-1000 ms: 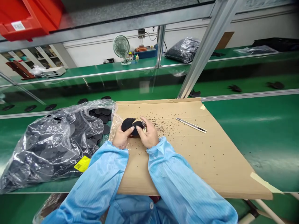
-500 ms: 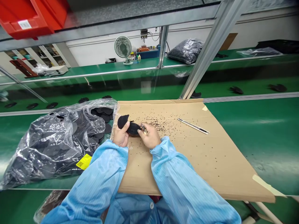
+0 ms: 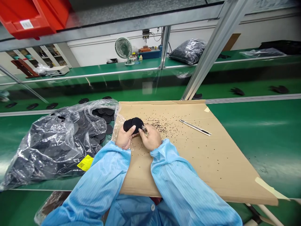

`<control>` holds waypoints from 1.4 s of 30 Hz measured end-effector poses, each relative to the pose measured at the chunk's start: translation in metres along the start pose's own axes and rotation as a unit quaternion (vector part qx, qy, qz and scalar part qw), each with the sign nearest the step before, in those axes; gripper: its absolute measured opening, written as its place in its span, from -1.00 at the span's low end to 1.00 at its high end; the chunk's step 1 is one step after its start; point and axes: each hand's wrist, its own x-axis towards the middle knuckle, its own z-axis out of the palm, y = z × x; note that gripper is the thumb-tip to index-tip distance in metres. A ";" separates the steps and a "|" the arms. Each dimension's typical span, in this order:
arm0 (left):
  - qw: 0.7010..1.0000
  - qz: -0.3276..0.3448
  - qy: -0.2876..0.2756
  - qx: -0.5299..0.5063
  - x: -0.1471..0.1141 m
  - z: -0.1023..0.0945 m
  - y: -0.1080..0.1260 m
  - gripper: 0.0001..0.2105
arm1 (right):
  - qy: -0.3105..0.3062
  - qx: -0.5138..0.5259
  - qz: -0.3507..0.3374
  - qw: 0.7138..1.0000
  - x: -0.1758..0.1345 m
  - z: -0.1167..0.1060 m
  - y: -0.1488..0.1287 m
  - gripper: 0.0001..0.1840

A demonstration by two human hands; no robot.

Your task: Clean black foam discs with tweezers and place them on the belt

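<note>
My left hand (image 3: 125,138) is closed around several black rounded flat pads (image 3: 135,124), its thumb pressed on their near face. The pads are bunched together and cover part of the fingers. Against their right edge, my right hand (image 3: 150,137) grips small shiny metal clippers (image 3: 145,130), mostly hidden by the fingers. The right thumb and fingertips touch the pads too. Both hands hover over a cardboard sheet (image 3: 188,169), where tiny black bits (image 3: 161,126) lie scattered just beyond the right hand.
A clear plastic bag (image 3: 54,144) full of black pads lies to the left, with a yellow label (image 3: 85,162). A slim cutter knife (image 3: 195,127) rests on the cardboard at the right. Behind, black pieces sit along a green belt (image 3: 131,89), beyond a slanted metal post (image 3: 204,53).
The pads have turned in my left hand from a fanned, edge-on position to one showing their broad flat faces. My left hand has shifted slightly right; the right hand keeps its place.
</note>
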 end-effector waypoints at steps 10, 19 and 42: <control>1.000 0.000 -0.008 0.030 -0.003 0.003 0.003 -0.55 | 0.008 0.055 0.024 0.998 0.002 -0.003 0.000 -0.77; 0.997 -0.021 -0.068 0.041 -0.004 -0.004 0.001 -0.57 | -0.013 0.163 0.040 0.986 0.005 -0.011 0.003 -0.66; 0.989 -0.131 -0.047 -0.049 0.006 -0.010 0.005 -0.67 | 0.033 0.221 -0.070 0.972 -0.002 -0.005 -0.010 -0.75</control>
